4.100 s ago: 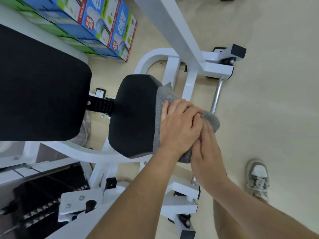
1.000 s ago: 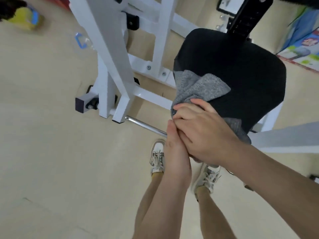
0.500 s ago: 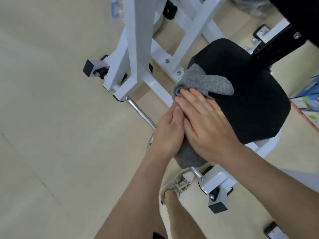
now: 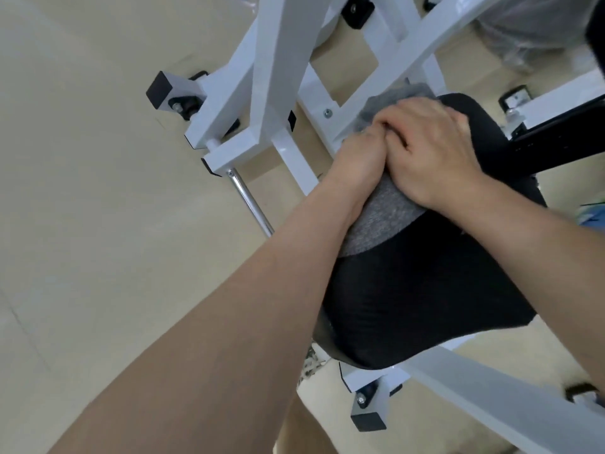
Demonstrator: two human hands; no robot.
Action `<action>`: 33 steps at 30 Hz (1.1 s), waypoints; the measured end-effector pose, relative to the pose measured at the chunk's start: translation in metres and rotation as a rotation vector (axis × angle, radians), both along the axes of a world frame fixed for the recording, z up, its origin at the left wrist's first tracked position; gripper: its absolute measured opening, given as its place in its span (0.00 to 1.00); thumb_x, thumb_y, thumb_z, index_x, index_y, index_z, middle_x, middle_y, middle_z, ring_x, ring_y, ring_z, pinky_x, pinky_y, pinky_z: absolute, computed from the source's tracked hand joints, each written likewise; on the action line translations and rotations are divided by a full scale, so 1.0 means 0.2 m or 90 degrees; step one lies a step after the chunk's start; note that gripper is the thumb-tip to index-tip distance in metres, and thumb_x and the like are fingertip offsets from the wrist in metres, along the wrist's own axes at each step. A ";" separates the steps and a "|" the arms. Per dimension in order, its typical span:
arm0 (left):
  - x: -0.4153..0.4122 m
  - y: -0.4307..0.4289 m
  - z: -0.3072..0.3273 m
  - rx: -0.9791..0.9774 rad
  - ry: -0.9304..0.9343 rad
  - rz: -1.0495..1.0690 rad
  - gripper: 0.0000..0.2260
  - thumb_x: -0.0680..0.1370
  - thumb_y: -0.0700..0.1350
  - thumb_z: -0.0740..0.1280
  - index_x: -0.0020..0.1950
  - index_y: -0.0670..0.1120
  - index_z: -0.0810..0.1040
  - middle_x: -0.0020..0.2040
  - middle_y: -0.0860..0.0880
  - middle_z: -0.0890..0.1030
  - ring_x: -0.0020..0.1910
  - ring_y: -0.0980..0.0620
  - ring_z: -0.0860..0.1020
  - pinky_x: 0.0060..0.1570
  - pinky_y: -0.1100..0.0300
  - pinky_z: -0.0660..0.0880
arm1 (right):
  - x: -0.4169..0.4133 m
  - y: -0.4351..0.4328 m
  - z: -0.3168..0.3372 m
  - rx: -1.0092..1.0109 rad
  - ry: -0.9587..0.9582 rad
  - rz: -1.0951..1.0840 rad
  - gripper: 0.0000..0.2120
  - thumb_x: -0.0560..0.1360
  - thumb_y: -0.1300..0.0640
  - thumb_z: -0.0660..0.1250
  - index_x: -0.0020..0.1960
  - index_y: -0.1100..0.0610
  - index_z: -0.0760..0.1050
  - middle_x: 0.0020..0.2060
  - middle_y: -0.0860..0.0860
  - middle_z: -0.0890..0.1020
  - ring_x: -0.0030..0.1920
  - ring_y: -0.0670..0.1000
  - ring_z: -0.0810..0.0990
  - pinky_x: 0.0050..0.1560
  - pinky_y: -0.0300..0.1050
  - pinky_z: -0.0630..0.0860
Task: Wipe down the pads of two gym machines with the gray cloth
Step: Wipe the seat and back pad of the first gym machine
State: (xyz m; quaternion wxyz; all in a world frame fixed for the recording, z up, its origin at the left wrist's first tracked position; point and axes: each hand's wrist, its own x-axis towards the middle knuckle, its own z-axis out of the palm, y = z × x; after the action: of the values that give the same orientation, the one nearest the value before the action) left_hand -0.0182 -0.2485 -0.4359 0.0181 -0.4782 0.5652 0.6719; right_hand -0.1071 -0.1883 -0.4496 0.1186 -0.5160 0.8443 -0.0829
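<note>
A black seat pad [image 4: 422,290] of a white gym machine fills the right middle of the head view. The gray cloth [image 4: 379,214] lies over the pad's far left edge, and a bit of it sticks out beyond my fingers. My left hand [image 4: 357,162] presses on the cloth at the pad's side. My right hand [image 4: 432,149] lies flat on top of the cloth, its fingers curled over the far edge and touching the left hand.
White frame bars [image 4: 271,93] of the machine cross just left of and behind the pad. A chrome rod [image 4: 248,201] runs along the beige floor. A black bracket [image 4: 556,142] joins the pad at the right. A black-capped foot [image 4: 366,411] stands below the pad.
Both hands have slid the cloth toward the pad's far edge, and my right fingers have curled over it. The view has moved closer and over the pad.
</note>
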 end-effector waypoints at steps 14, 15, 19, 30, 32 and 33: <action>-0.31 -0.09 -0.03 -0.327 -0.129 -0.440 0.22 0.83 0.55 0.52 0.70 0.43 0.66 0.67 0.43 0.73 0.63 0.46 0.72 0.48 0.63 0.63 | -0.47 0.05 -0.15 0.036 -0.129 -0.149 0.20 0.79 0.45 0.48 0.54 0.55 0.74 0.57 0.61 0.77 0.57 0.60 0.73 0.48 0.50 0.65; -0.32 -0.09 -0.03 -0.341 -0.134 -0.441 0.21 0.82 0.55 0.54 0.69 0.43 0.67 0.65 0.43 0.74 0.60 0.46 0.73 0.48 0.62 0.64 | -0.48 0.06 -0.16 0.030 -0.136 -0.163 0.20 0.79 0.45 0.48 0.55 0.55 0.74 0.58 0.61 0.77 0.57 0.60 0.73 0.47 0.49 0.64; -0.42 -0.08 -0.05 -0.360 -0.136 -0.466 0.22 0.80 0.57 0.58 0.65 0.42 0.71 0.60 0.44 0.76 0.51 0.48 0.73 0.49 0.59 0.69 | -0.51 0.14 -0.17 0.039 -0.118 -0.219 0.25 0.80 0.43 0.45 0.60 0.55 0.73 0.60 0.59 0.77 0.60 0.61 0.74 0.50 0.49 0.65; -0.81 -0.04 -0.03 -0.314 -0.101 -0.766 0.15 0.74 0.46 0.70 0.60 0.55 0.78 0.57 0.51 0.78 0.56 0.48 0.76 0.55 0.55 0.73 | -0.37 0.46 -0.15 0.034 0.183 -0.316 0.19 0.81 0.52 0.50 0.58 0.61 0.75 0.58 0.59 0.75 0.61 0.61 0.70 0.55 0.57 0.63; -0.87 0.00 -0.01 -0.341 -0.120 -0.846 0.15 0.74 0.43 0.69 0.60 0.55 0.78 0.58 0.50 0.79 0.57 0.47 0.76 0.59 0.52 0.72 | -0.37 0.47 -0.14 -0.041 0.121 -0.317 0.18 0.78 0.57 0.56 0.66 0.61 0.69 0.64 0.58 0.71 0.63 0.59 0.70 0.57 0.56 0.67; -0.88 0.01 0.00 -0.358 -0.124 -0.865 0.15 0.73 0.42 0.69 0.59 0.54 0.78 0.57 0.49 0.79 0.57 0.46 0.76 0.60 0.51 0.72 | -0.38 0.44 -0.14 -0.075 0.072 -0.316 0.22 0.76 0.61 0.58 0.70 0.60 0.65 0.66 0.58 0.69 0.63 0.59 0.70 0.58 0.54 0.69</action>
State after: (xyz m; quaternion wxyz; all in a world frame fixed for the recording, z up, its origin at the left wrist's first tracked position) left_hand -0.1945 -0.2462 -0.4365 0.3565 -0.0669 0.8832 0.2973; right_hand -0.1828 -0.1000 -0.4766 0.0169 -0.3029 0.9440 -0.1295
